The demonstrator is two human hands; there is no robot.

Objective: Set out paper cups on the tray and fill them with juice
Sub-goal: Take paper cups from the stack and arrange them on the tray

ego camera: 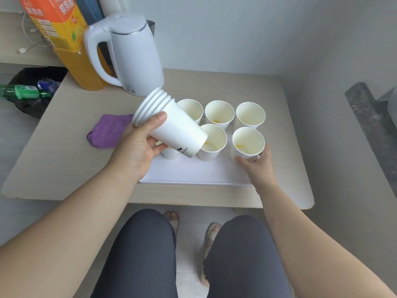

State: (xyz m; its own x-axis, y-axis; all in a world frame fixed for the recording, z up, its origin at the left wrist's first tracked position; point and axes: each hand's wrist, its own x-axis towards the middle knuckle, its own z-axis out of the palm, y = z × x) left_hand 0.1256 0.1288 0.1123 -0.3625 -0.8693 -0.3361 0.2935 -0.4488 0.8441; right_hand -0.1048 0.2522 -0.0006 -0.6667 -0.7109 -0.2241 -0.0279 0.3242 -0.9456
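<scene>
So the stack of paper cups (171,125) is in the middle of the frame, tilted with its rims toward the upper left and its base pointing down-right over the tray (193,173). The left hand (137,151) grips it round the side wall, thumb on top near the rims and fingers curled underneath. These cups look super light and thin-walled, so a hard squeeze would probably dent them, and nested ones tend to stick together. Best bet is a gentle hold low on the wall, or up by the rolled rim, likely the stiffest bit. The left forearm comes in from the lower left. Right of centre, the right hand (257,166) wraps thumb and fingers round the lower part of the front-right cup (248,140), which stands upright on the tray, arm reaching in from the lower right. It's a bit blurred, so how firm that hold is can't be told. The other cups (219,114) stand upright in two rows on the tray, a few with just a yellow trace at the bottom, so filling looks barely begun. The juice bottle (71,50), upper left on the tabletop (64,151), looks big and heavy by comparison and probably wants a firm grab.
</scene>
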